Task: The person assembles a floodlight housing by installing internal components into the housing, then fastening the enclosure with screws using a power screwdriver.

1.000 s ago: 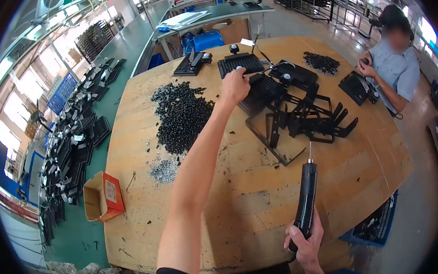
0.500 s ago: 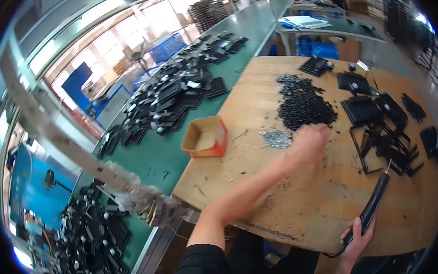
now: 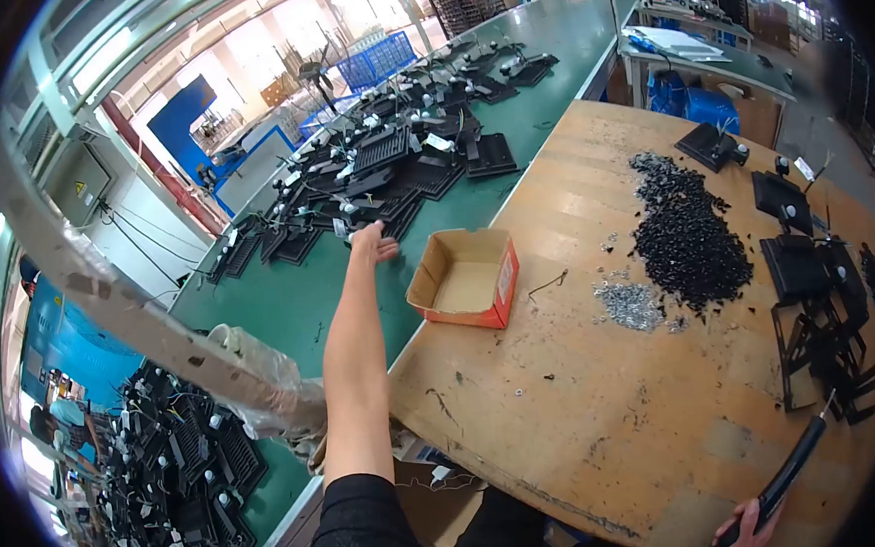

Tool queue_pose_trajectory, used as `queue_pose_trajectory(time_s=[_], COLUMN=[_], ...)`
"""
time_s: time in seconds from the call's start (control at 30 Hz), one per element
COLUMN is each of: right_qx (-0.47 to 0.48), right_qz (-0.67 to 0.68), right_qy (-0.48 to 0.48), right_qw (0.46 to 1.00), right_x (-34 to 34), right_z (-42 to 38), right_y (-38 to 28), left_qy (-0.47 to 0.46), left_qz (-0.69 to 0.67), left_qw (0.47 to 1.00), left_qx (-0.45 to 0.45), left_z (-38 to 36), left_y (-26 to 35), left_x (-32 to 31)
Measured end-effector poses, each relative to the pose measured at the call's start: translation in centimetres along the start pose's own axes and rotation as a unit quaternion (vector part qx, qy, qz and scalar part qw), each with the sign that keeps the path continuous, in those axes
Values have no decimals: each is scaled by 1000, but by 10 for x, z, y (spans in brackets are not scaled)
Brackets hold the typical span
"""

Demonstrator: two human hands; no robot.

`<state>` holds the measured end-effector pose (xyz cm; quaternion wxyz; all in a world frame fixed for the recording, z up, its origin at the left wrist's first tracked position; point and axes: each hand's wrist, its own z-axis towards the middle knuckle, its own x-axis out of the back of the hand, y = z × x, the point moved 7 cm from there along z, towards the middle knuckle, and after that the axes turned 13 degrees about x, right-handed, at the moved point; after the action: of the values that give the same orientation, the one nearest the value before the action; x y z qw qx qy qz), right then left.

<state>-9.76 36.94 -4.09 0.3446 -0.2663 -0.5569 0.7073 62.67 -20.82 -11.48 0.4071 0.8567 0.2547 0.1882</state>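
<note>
My left hand point(image 3: 374, 243) is stretched out over the green bench, beside the near edge of a heap of black finned parts point(image 3: 380, 155). Its fingers are apart and nothing shows between them. At the bottom right, my right hand point(image 3: 756, 527) is wrapped round the handle of a black powered screwdriver point(image 3: 792, 464), whose tip points up and away towards black brackets point(image 3: 821, 350). Between my hands, on the wooden table point(image 3: 566, 406), lie a pile of small black screws point(image 3: 691, 248) and a smaller pile of silver pieces point(image 3: 629, 304).
An open cardboard box point(image 3: 463, 280) stands at the table's left edge. Black units point(image 3: 782, 198) lie along the right side. A wrapped post point(image 3: 139, 312) crosses the left. More black parts point(image 3: 183, 459) lie at the lower left. Part of a person shows at the right edge.
My left hand has moved from the screw piles across to the heap on the green bench, and its fingers have opened. The view has turned left. My right hand still holds the screwdriver.
</note>
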Motion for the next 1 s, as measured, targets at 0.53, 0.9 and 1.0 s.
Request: queue_pose_trajectory(time_s=[0.53, 0.9, 1.0], right_qx=[-32, -2, 0], right_qz=[-61, -42, -39], right_qy=[-11, -9, 28], right_qw=[998, 999, 999], right_x=[5, -14, 16], right_z=[1, 3, -4], right_y=[30, 8, 42], left_qy=[406, 374, 354], left_qz=[335, 359, 367], left_qw=[796, 770, 747], left_qx=[-298, -371, -427], left_z=[17, -101, -151], left_y=[91, 168, 205], left_x=[19, -9, -27])
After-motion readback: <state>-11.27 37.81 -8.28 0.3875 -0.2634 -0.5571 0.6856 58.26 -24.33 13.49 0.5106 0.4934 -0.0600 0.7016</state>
